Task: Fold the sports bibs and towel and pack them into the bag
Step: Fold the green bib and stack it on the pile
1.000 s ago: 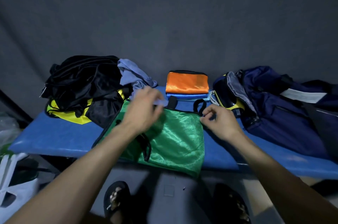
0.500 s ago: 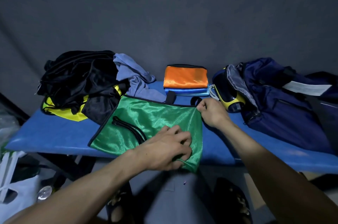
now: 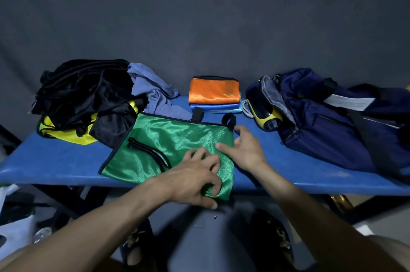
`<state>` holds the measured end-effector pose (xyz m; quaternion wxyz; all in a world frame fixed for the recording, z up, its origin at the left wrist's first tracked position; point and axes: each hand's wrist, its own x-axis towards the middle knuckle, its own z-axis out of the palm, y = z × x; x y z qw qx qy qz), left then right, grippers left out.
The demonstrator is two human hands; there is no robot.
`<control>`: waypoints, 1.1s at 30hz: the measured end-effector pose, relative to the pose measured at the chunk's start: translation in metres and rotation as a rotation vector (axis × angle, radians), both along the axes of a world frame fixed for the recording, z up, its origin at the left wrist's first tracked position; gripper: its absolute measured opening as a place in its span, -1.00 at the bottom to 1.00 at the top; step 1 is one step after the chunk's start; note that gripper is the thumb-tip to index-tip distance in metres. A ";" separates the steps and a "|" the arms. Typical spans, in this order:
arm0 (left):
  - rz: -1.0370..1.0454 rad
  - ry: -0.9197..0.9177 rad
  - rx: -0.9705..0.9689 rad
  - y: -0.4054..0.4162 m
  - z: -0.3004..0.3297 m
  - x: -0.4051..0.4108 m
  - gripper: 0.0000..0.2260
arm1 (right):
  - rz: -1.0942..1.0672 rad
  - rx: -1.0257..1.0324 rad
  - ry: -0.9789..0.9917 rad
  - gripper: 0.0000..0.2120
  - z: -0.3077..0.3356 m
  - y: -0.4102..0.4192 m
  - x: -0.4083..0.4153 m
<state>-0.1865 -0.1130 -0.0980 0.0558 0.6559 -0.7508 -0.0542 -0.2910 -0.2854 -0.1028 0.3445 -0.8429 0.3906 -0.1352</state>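
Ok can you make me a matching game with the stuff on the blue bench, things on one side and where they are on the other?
Things:
1. green bib
2. orange bib
3. navy bag
4. black pile

Places:
A. far left of the bench
B. folded, on top of the light blue bib
C. under both hands, at the front edge
D. right end, open

Pairs: 1-C, 2-B, 3-D, 4-A

A shiny green bib (image 3: 168,147) lies spread flat at the near centre. Folded orange (image 3: 214,90) and blue bibs (image 3: 216,108) stack behind it; the navy bag (image 3: 328,120) gapes open at right.
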 end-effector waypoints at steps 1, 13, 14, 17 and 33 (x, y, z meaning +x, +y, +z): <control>-0.013 0.030 0.009 0.000 0.000 -0.002 -0.69 | -0.003 -0.001 -0.016 -0.24 0.000 0.005 -0.004; 0.563 0.011 0.138 0.019 -0.007 0.014 -0.24 | -0.053 0.160 -0.244 -0.43 0.006 0.014 -0.039; 0.555 0.024 0.138 0.019 -0.007 0.010 -0.27 | -0.094 0.242 -0.239 -0.45 0.010 0.007 -0.041; 0.542 0.054 0.145 0.018 0.001 -0.004 -0.34 | -0.196 0.588 -0.217 -0.59 0.021 -0.008 -0.047; 0.736 0.039 0.204 -0.004 -0.008 0.054 -0.24 | -0.172 0.091 -0.094 -0.65 0.006 0.007 -0.030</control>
